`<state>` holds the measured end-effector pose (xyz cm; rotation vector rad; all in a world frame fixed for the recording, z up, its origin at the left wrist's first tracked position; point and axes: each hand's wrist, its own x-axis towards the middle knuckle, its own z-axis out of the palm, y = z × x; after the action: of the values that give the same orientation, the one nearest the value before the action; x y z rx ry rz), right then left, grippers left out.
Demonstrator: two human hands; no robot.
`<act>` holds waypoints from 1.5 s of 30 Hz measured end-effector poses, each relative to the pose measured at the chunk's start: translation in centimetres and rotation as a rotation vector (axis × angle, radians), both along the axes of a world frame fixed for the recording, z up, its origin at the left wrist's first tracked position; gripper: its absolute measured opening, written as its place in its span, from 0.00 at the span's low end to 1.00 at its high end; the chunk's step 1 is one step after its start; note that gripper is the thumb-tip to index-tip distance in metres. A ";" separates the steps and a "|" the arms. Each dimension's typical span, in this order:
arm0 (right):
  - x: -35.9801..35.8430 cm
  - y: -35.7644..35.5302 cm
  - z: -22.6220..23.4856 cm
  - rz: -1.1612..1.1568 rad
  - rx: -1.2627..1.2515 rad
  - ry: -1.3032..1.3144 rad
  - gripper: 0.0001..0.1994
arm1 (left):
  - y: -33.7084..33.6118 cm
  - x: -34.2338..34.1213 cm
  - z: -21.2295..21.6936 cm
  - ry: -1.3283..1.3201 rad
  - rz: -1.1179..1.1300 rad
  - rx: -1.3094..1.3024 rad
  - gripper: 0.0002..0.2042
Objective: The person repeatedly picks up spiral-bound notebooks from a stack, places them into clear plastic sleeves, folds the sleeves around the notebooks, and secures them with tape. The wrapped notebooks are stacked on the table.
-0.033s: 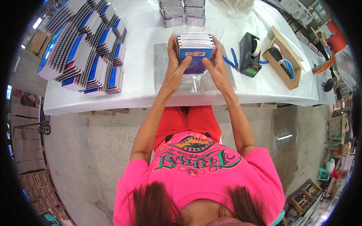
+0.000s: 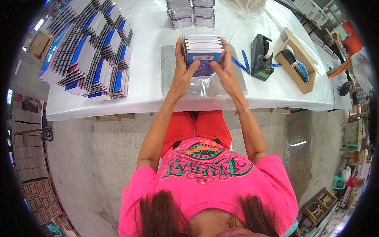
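Observation:
Between my two hands is a stack of notebooks (image 2: pixel 204 56) with a blue cover facing me and white page edges showing above it. Clear plastic film stands out at both upper corners of the stack, so it appears to sit in a clear plastic bag (image 2: pixel 230 40). My left hand (image 2: pixel 184 71) is closed on the left side, thumb on the front cover. On the right side my right hand (image 2: pixel 226 70) grips likewise, its thumb pressed on the cover. Under them, flat clear plastic sheets (image 2: pixel 169 81) lie on the white-covered table (image 2: pixel 146 79).
Several tall piles of spiral notebooks (image 2: pixel 94 59) stand at the left. At the back are plastic-wrapped notebook stacks (image 2: pixel 192 15) and a crumpled clear bag (image 2: pixel 248 6). To the right lie blue-handled pliers (image 2: pixel 242 64), a black tape dispenser (image 2: pixel 260 59) and an open cardboard box (image 2: pixel 298 67).

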<state>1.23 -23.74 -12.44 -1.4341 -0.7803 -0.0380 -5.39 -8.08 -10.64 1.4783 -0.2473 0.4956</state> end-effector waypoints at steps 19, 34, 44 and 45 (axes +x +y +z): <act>0.2 0.4 -2.0 -0.235 -0.222 -0.277 0.29 | 2.2 0.8 -1.8 -0.223 0.498 0.573 0.27; 1.3 0.5 -0.7 -0.233 -0.202 -0.386 0.19 | 3.3 1.3 -0.3 -0.285 0.400 0.810 0.19; 1.0 0.1 -3.0 -0.194 0.101 -0.079 0.39 | 2.1 0.7 -1.8 -0.210 0.460 0.416 0.38; 0.8 0.2 -3.2 -0.202 0.143 -0.075 0.41 | 1.9 0.6 -2.2 -0.174 0.428 0.327 0.40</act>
<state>2.00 -23.56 -15.68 -1.3765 -0.6777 -0.2982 -4.74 -6.17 -12.83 1.8193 -0.1513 0.9668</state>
